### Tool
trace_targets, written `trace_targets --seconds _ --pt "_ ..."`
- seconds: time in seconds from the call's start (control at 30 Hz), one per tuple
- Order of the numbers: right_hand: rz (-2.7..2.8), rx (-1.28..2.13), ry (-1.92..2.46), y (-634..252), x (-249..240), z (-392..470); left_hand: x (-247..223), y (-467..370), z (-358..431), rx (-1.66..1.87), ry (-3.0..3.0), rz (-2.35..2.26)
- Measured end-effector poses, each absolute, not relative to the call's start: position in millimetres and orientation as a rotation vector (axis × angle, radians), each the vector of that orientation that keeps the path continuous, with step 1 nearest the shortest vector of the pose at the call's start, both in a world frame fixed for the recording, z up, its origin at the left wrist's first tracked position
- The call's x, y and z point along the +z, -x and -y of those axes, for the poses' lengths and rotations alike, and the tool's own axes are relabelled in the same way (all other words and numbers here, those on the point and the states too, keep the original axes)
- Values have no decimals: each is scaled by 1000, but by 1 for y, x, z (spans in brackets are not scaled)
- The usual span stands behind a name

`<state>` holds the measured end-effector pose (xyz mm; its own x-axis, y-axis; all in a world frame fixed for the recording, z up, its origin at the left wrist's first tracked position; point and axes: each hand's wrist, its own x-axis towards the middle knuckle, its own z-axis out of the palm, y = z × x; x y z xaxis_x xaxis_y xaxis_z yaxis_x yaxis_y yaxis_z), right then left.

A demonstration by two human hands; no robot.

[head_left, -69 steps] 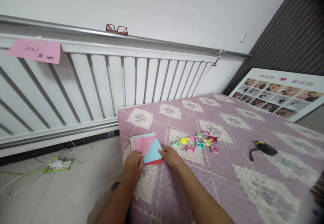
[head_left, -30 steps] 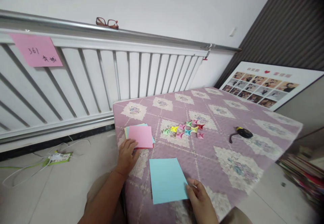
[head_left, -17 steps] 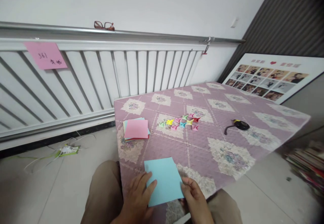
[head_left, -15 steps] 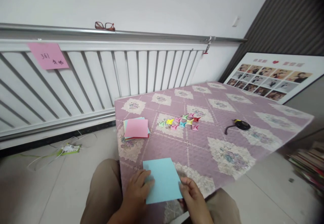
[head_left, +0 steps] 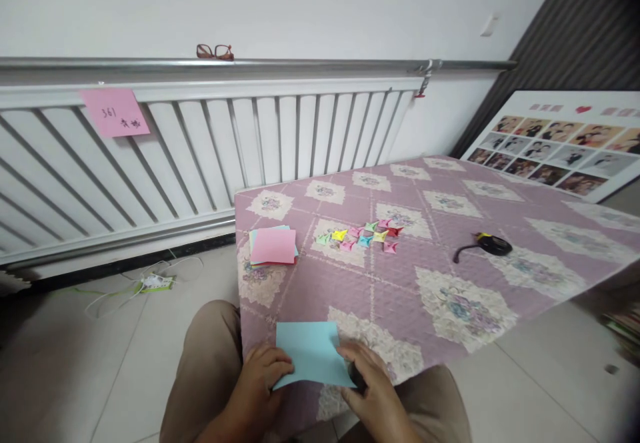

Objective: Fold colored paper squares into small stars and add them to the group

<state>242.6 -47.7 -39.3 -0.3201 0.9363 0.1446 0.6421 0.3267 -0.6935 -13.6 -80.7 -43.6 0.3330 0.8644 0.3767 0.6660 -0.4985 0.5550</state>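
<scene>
A square sheet of light blue paper [head_left: 311, 353] is between my hands at the near edge of the table, its near edge bowed. My left hand [head_left: 264, 377] grips its left edge with the fingers bent; the thumb is mostly hidden. The right edge is held by my right hand [head_left: 369, 381], fingers at the top and thumb low by the near corner. Beyond, to the left, lies a stack of coloured paper squares [head_left: 273, 245], pink on top. Several small folded paper pieces [head_left: 365, 241] in green, yellow, pink, blue and red sit in loose rows mid-table.
A black object with a strap [head_left: 493, 245] lies on the right of the patterned tablecloth [head_left: 395, 289]. Behind stands a white radiator [head_left: 287, 136] bearing a pink note [head_left: 116, 113]. Glasses [head_left: 215, 52] rest on the pipe. A photo board [head_left: 560, 143] leans at the right.
The light blue sheet has turned so its far edge runs level, and its near edge now bows. My right hand has shifted along its right edge. The view has swung slightly left.
</scene>
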Motion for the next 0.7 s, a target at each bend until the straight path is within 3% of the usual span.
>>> trace_targets --seconds 0.7 --pt "2060 354 1425 -228 -35 38 -35 9 80 709 -2028 -1978"
